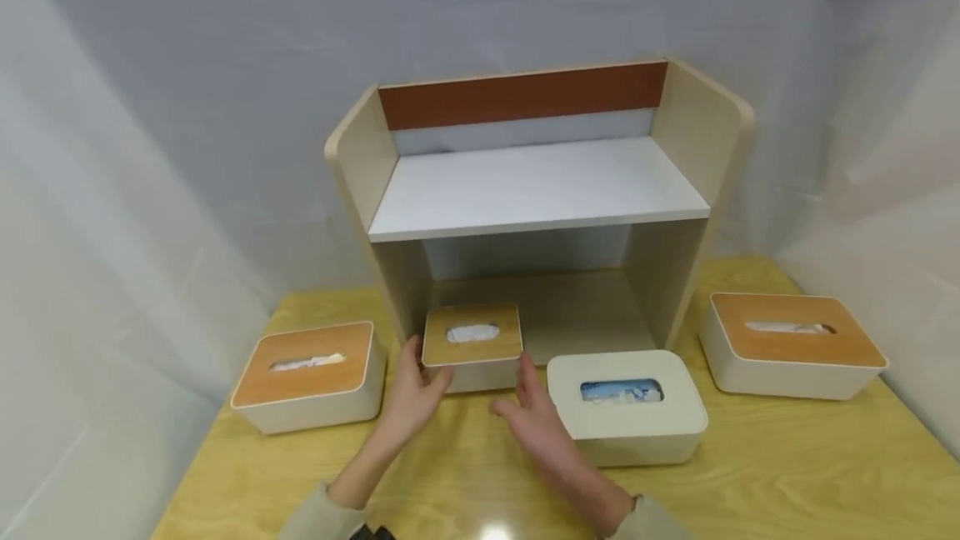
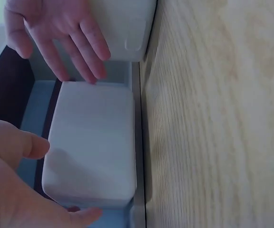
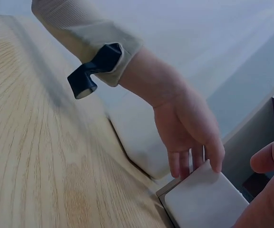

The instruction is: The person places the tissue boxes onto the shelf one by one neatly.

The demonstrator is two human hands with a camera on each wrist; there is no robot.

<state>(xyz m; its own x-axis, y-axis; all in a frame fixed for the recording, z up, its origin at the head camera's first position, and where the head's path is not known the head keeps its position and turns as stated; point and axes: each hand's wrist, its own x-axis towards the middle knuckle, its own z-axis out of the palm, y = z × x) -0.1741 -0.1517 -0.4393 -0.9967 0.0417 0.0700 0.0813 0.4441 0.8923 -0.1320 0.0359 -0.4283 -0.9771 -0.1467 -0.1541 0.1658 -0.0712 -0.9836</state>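
Observation:
A small white tissue box with a wooden lid (image 1: pixel 472 346) stands on the table at the front of the shelf unit's lower opening. My left hand (image 1: pixel 417 383) lies against the box's left front corner with its fingers straight. In the right wrist view the left hand's fingertips (image 3: pixel 194 166) rest on the box's edge (image 3: pixel 206 202). My right hand (image 1: pixel 528 407) is open just off the box's right side, fingers extended. The left wrist view shows the box's white side (image 2: pixel 92 142) between my left hand (image 2: pixel 11 190) and my right hand (image 2: pixel 56 33).
A wooden shelf unit (image 1: pixel 540 190) with a white upper board stands at the back of the yellow table (image 1: pixel 787 482). A wood-lidded tissue box (image 1: pixel 311 377) sits at left, another (image 1: pixel 795 344) at right, and a white-lidded box (image 1: pixel 626 407) lies beside my right hand.

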